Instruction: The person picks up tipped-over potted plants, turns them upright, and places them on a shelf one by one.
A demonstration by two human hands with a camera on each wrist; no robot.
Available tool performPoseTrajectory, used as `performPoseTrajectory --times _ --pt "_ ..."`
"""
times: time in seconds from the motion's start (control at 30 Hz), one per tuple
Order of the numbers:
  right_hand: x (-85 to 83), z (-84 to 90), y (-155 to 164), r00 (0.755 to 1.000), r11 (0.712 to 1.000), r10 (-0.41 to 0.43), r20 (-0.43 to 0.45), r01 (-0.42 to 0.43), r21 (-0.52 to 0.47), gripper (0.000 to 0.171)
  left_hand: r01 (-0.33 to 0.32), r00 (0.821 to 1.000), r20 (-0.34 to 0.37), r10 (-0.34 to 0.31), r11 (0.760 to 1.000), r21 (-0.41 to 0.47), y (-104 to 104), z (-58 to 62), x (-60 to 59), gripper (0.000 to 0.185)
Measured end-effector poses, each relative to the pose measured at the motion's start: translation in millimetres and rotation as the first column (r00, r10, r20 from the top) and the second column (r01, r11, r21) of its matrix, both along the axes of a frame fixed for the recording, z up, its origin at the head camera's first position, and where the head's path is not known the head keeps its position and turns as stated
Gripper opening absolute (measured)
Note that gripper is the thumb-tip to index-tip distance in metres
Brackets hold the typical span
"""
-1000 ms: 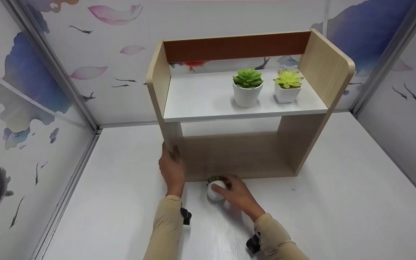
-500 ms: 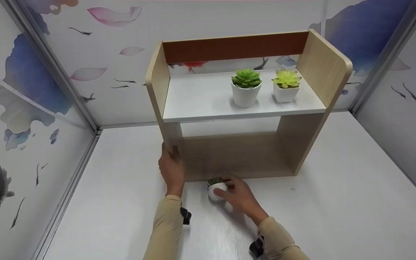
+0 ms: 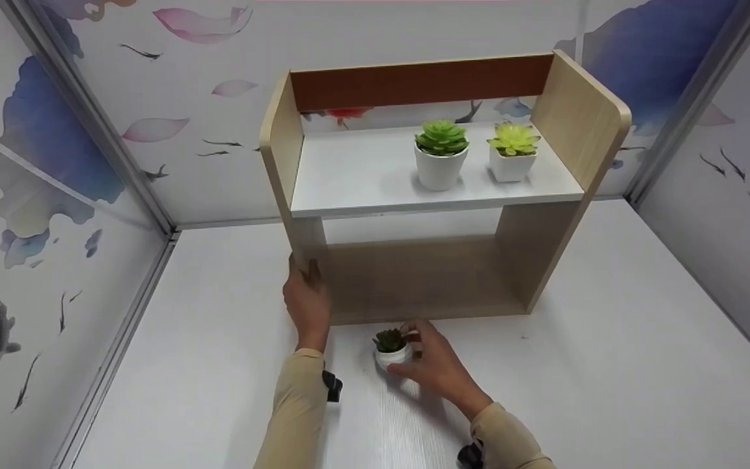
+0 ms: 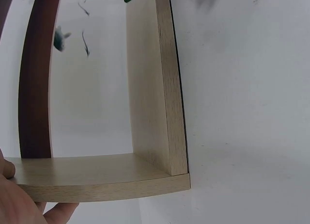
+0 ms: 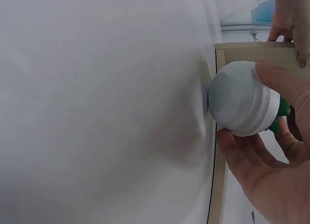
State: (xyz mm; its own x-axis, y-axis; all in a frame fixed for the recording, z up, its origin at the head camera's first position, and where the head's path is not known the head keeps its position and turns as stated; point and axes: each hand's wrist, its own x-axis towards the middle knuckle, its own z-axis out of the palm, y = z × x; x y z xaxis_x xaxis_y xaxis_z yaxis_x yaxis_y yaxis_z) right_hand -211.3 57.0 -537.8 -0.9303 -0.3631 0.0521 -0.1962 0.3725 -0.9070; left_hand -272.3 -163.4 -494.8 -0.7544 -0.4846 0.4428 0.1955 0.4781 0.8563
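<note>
1. Nearest, the right hand (image 3: 437, 365) curls its fingers and thumb around a small round white pot holding a dark green succulent (image 3: 392, 348); the pot sits upright, at or just above the white tabletop (image 3: 609, 391), just in front of the shelf's bottom board. The right wrist view shows thumb and fingers (image 5: 281, 81) clasping the pot's rounded body (image 5: 242, 105).
2. Just beyond, the left hand (image 3: 306, 303) grips the near edge of the left side panel of the light wooden two-tier desk shelf (image 3: 427, 280), fingers wrapped onto the panel.
3. Risk, as a judgement: the smooth, rounded pot could slip or tip from the clasp, or knock against the board's front edge, spilling sideways.
4. Further back, on the white upper board, stand a round white pot with a green succulent (image 3: 441, 156) and, to its right, a square white pot with a yellow-green succulent (image 3: 512, 154), close together.
5. Farthest, a brown back rail (image 3: 420, 81) and wall panels printed with fish and petals (image 3: 173, 78).
</note>
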Motion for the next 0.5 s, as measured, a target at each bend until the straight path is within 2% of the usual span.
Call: performPoseTrajectory --times 0.17,0.3,0.4,0.5 --pt "5.8 -0.1 0.3 0.995 0.998 0.041 -0.096 -0.036 0.058 0.076 0.012 1.0 -0.001 -0.012 1.0 0.009 0.2 2.0 -0.8 0.04" --pt "8.2 -3.6 -1.9 0.983 0.99 0.08 -0.164 -0.059 0.128 0.076 0.017 1.0 0.012 -0.017 1.0 0.009 -0.6 2.5 -1.0 0.041" --pt "9.5 -6.3 -3.4 0.98 0.985 0.102 -0.172 -0.075 0.155 0.076 0.013 1.0 0.021 -0.014 1.0 0.013 -1.1 2.0 -0.2 0.041" --pt "9.8 -7.7 -3.6 0.984 0.988 0.097 -0.146 -0.078 0.132 0.082 0.012 1.0 0.025 -0.012 1.0 0.015 -0.8 2.0 0.7 0.042"
